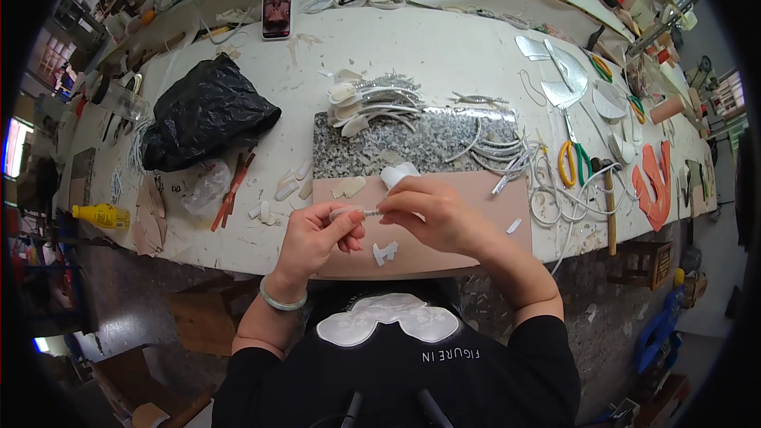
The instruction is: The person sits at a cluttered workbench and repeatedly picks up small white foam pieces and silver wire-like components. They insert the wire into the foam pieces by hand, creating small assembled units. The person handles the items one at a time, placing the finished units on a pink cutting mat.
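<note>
Above a tan board [491, 226], both hands meet at a short white and silvery cord piece [369, 212]. One end is pinched between the thumb and fingers of my left hand [315, 231]. My right hand [432, 212] comes from the other side, its fingertips closed on the opposite end. A white rounded piece [399, 172] lies just beyond the right fingers. Small white scraps [385, 254] rest on the board below the hands. Cream-coloured cut pieces [347, 187] sit beyond the left hand.
Behind the board is a speckled stone slab [444, 139] with bundled silvery cords [388, 99] and loose cord lengths [499, 150]. A black plastic bag [208, 115] stands left; a phone [277, 6] stands at the back. Scissors [567, 160] and a hammer [609, 210] lie right.
</note>
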`<state>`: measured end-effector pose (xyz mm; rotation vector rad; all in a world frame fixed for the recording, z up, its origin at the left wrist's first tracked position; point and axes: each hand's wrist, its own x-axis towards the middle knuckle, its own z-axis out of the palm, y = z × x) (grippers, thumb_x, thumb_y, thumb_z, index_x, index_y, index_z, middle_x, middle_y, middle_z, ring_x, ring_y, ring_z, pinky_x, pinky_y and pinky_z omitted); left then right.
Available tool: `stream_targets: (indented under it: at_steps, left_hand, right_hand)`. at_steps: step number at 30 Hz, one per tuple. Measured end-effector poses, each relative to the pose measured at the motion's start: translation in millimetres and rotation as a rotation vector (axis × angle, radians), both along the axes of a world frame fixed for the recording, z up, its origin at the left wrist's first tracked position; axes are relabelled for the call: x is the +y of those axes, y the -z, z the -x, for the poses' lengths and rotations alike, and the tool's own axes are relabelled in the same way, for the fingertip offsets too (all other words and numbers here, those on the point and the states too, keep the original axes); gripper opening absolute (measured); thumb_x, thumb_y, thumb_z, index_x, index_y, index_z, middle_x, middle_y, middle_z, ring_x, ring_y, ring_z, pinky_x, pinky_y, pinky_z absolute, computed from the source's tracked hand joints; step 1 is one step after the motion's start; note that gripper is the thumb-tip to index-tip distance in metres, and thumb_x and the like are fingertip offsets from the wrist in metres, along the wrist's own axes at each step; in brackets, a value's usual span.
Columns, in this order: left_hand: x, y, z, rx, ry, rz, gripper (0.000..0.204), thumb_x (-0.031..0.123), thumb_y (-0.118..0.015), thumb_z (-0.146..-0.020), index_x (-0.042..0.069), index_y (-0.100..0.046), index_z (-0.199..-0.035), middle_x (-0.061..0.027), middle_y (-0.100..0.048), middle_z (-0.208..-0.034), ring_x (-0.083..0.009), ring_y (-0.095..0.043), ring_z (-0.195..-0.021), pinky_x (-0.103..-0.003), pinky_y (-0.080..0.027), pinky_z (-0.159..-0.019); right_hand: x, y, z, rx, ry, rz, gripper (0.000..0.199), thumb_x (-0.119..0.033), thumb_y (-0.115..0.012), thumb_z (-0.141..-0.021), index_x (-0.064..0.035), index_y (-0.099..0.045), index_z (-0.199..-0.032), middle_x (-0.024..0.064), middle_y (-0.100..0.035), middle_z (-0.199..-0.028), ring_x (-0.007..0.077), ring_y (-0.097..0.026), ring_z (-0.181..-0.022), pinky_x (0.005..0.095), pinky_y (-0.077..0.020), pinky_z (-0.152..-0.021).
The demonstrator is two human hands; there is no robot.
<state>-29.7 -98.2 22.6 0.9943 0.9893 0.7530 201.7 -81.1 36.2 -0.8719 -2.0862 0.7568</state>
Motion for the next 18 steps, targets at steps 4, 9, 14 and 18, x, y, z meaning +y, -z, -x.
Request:
stream_targets:
  at_steps: [4, 9, 14, 18]
  left_hand:
    - [12, -2, -1, 0.000, -0.237, -0.216, 0.043, 0.026, -0.063, -0.094, -0.005, -0.056, -0.122, -0.0148, -0.068, -0.104, -0.0111, -0.064, -0.069, -0.018, -0.046, -0.055]
    - [18, 12, 22, -0.022, -0.273, -0.274, 0.045, 0.020, -0.063, -0.094, -0.006, -0.050, -0.128, -0.0138, -0.066, -0.111, -0.0086, -0.058, -0.077, -0.022, -0.050, -0.074]
    - [2, 20, 30, 0.061, -0.290, -0.158, 0.037, 0.018, -0.064, -0.094, -0.003, -0.056, -0.123, -0.0098, -0.069, -0.101, -0.0067, -0.058, -0.072, -0.019, -0.045, -0.066]
    - [-2, 30, 40, 0.076, -0.305, -0.166, 0.037, 0.021, -0.063, -0.094, -0.002, -0.058, -0.122, -0.0079, -0.070, -0.100, -0.0054, -0.059, -0.071, -0.017, -0.041, -0.060]
  right_hand:
    - [65, -10, 3, -0.103, 0.037, -0.258, 0.014, -0.006, -0.074, -0.076, -0.0060, -0.069, -0.089, 0.0069, -0.065, -0.086, 0.0262, -0.063, -0.076, 0.0358, -0.0499, -0.067]
    - [159, 7, 5, -0.122, 0.307, -0.393, 0.006, -0.014, -0.073, -0.078, -0.0109, -0.073, -0.084, 0.0035, -0.066, -0.085, 0.0240, -0.063, -0.077, 0.0357, -0.0468, -0.072]
    - [201, 19, 11, -0.338, 0.311, -0.062, 0.012, -0.023, -0.067, -0.084, -0.0167, -0.075, -0.090, 0.0009, -0.067, -0.093, 0.0209, -0.062, -0.092, 0.0416, -0.0378, -0.085]
    - [213, 22, 11, -0.510, 0.255, 0.056, 0.018, -0.026, -0.067, -0.083, -0.0152, -0.076, -0.095, 0.0049, -0.069, -0.094, 0.0236, -0.065, -0.090, 0.0386, -0.0449, -0.083]
